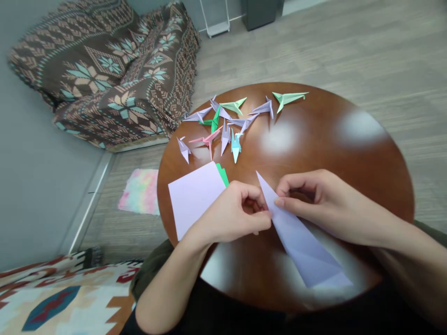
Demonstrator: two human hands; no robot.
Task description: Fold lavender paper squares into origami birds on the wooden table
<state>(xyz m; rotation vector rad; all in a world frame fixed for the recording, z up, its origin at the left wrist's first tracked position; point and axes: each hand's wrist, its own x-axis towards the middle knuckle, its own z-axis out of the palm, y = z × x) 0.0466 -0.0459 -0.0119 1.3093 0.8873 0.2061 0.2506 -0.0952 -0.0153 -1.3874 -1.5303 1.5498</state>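
A sheet of lavender origami paper (302, 244), folded into a long narrow shape with a sharp tip, is held over the near part of the table. My left hand (240, 209) pinches its left edge, thumb and fingers pressed together. On the opposite edge, my right hand (310, 200) grips the paper between thumb and curled index finger. The paper's point sticks up between both hands, and its wider end slants down toward my body. Just left of my left hand lies a stack of lavender square paper (195, 197), with green sheets (222, 174) showing under its edge.
Several folded paper cranes (225, 135) in lavender, green, pink and blue stand at the far left of the round wooden table (349, 177). A light green crane (287, 98) sits near the far edge. Beyond are a blanket-covered sofa (115, 70) and a pastel rug (139, 190).
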